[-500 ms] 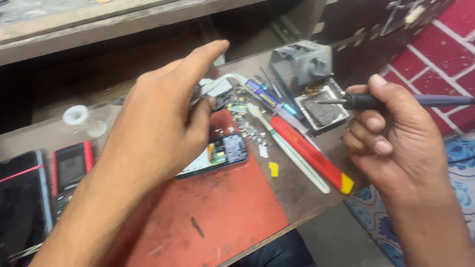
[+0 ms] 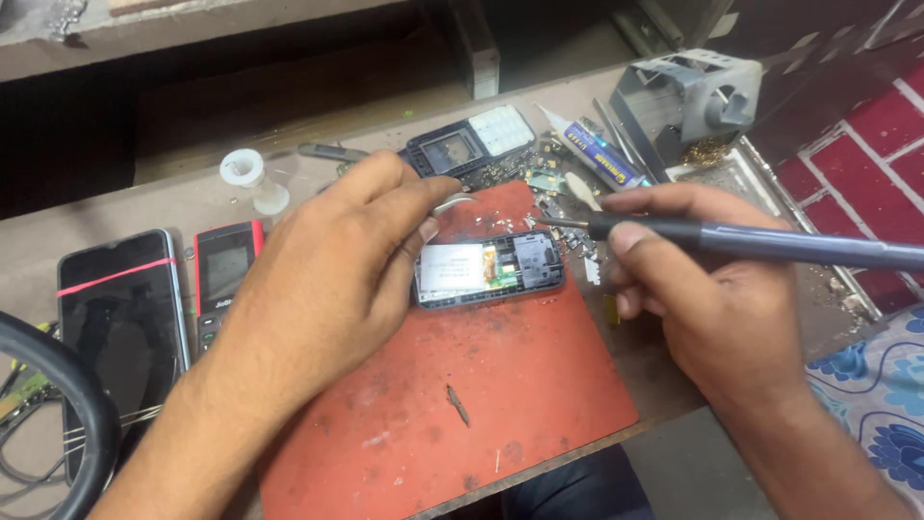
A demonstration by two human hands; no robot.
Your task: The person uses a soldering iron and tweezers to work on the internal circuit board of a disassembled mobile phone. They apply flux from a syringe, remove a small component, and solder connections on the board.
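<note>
Opened phone [image 2: 491, 268] lies under both hands: left [image 2: 332, 274] pinches tweezers [image 2: 452, 203], right [image 2: 698, 289] grips soldering iron [image 2: 760, 241]

Scuffed matt red mat [image 2: 481, 404], glossy black glass smartphone [image 2: 120, 327], matt plastic-handled soldering iron [image 2: 770, 246].

The opened phone [image 2: 489, 269] lay flat near the frame's centre, on the upper edge of a red mat, its back off and a white panel, green board and dark parts exposed. The dark soldering iron [image 2: 760, 242] ran level from the right edge, tip just above the phone's upper right corner.
</note>
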